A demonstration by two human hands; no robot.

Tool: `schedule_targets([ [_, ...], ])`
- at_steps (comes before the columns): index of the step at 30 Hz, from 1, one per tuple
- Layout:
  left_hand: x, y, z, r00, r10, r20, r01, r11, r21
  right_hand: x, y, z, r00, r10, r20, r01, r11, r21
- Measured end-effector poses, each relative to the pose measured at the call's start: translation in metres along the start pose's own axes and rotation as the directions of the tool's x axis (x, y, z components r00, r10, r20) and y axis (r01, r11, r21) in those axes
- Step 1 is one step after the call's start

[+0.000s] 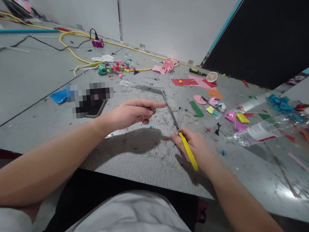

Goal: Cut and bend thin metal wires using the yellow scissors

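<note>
My right hand point(196, 146) is closed on yellow-handled scissors point(181, 135), whose long metal blades point up and away towards a bundle of thin metal wires point(141, 86) lying on the grey table point(136, 157). My left hand point(132, 113) hovers to the left of the blades, fingers pinched on a thin wire that reaches the scissors' blades. The wire itself is barely visible.
Coloured paper scraps point(210, 104) litter the table to the right, with a clear plastic bottle point(264, 130) lying on its side. A phone point(92, 103) and a blue piece point(59, 96) lie at the left. A yellow cable point(69, 40) runs along the back.
</note>
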State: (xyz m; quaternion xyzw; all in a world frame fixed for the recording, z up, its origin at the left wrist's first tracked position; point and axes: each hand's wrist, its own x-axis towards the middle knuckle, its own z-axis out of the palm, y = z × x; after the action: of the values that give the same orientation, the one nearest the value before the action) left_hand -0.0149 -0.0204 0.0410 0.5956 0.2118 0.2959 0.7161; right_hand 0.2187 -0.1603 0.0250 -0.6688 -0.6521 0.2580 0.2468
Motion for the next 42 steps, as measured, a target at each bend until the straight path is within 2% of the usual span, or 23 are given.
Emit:
schedule_targets([
  [4, 0.0, 0.001, 0.0, 1.0, -0.031, 0.005, 0.031, 0.999, 0.009, -0.003, -0.007, -0.002, 0.998, -0.019, -0.061, 0.011, 0.991, -0.135],
  [10, 0.001, 0.0, -0.001, 0.999, -0.032, 0.003, 0.032, 0.999, 0.03, -0.004, -0.014, -0.005, 0.998, -0.022, -0.065, 0.008, 0.976, -0.216],
  [16, 0.002, -0.003, -0.001, 0.998, -0.041, -0.045, 0.044, 0.997, 0.056, -0.004, -0.009, 0.004, 0.99, -0.03, -0.139, -0.021, 0.936, -0.35],
  [21, 0.0, -0.002, 0.0, 0.997, -0.029, -0.078, 0.04, 0.987, 0.154, -0.002, -0.005, 0.007, 0.967, -0.089, -0.239, 0.009, 0.949, -0.315],
  [24, -0.001, 0.0, 0.001, 0.995, -0.016, -0.094, 0.029, 0.99, 0.14, 0.001, -0.005, 0.001, 0.941, -0.133, -0.312, 0.052, 0.966, -0.254],
  [26, -0.001, 0.001, 0.001, 0.996, 0.005, -0.091, 0.008, 0.99, 0.139, 0.005, -0.001, -0.002, 0.946, -0.095, -0.311, 0.027, 0.976, -0.216],
  [29, -0.002, 0.001, 0.001, 0.996, 0.03, -0.083, -0.014, 0.983, 0.184, 0.014, 0.01, -0.003, 0.961, 0.03, -0.274, -0.087, 0.977, -0.197],
  [32, -0.001, 0.002, 0.002, 0.987, 0.049, -0.15, -0.004, 0.958, 0.286, 0.021, 0.017, -0.003, 0.963, 0.136, -0.232, -0.196, 0.945, -0.263],
  [35, 0.001, 0.002, 0.001, 0.967, 0.056, -0.247, 0.039, 0.932, 0.361, 0.023, 0.013, -0.004, 0.957, 0.222, -0.188, -0.276, 0.898, -0.344],
  [39, 0.007, 0.0, -0.003, 0.946, 0.046, -0.32, 0.045, 0.961, 0.272, 0.022, 0.003, -0.006, 0.945, 0.31, -0.104, -0.325, 0.86, -0.394],
  [42, 0.011, -0.004, -0.007, 0.933, 0.047, -0.357, 0.012, 0.987, 0.162, 0.022, 0.001, -0.005, 0.948, 0.309, -0.071, -0.309, 0.85, -0.426],
])
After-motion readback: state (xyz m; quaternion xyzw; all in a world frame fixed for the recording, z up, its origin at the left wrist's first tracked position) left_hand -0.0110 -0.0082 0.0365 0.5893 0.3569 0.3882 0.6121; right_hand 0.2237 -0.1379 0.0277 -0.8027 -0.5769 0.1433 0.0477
